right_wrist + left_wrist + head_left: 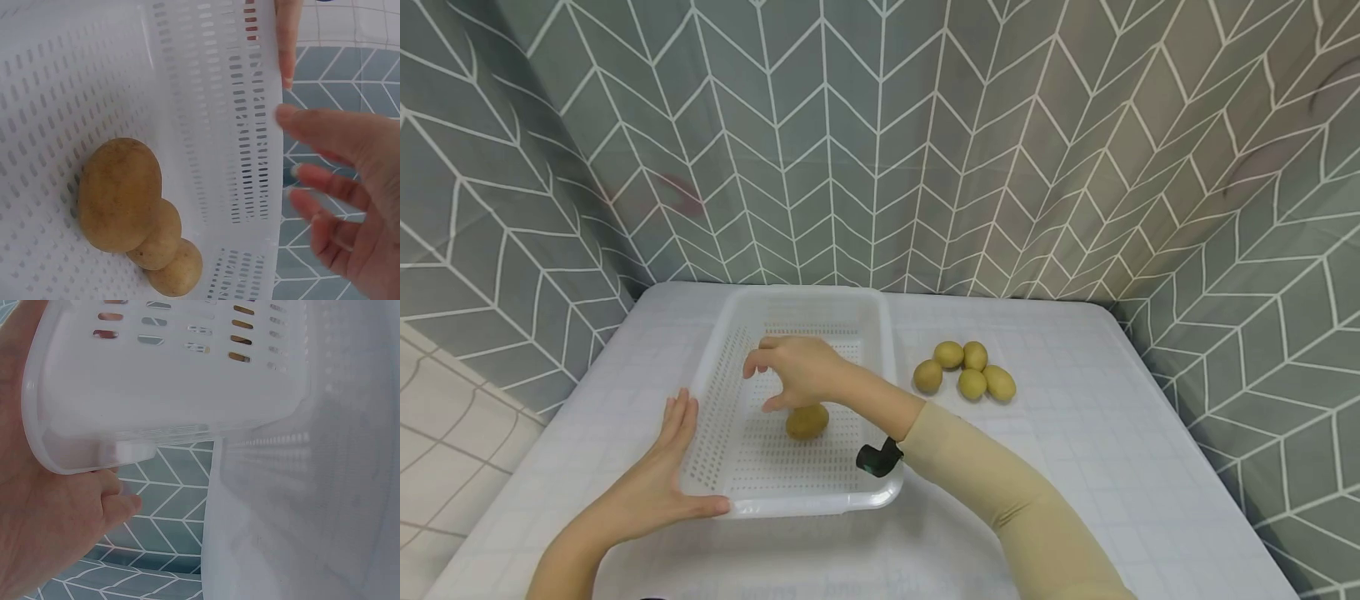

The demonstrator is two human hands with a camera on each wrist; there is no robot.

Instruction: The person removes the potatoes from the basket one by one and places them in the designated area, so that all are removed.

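Note:
A white perforated plastic basket (868,500) stands on the table. At its near left corner is my left hand (658,479), thumb along the front rim and straight fingers against the left side. My right hand (805,368) hovers over the basket, thumb and fingers spread and loosely bent around nothing. Below it lies a potato (807,423). From the right wrist, a large potato (120,195) shows in the basket, with two smaller potatoes (177,269) lined up beside it; the right hand covers these in the head view.
Several potatoes (972,384) lie grouped on the white tablecloth (1075,467), right of the basket. Behind the table hangs a grey curtain (910,167) with a white chevron pattern, which also runs along both sides. A black wrist camera (880,458) sits at the right wrist.

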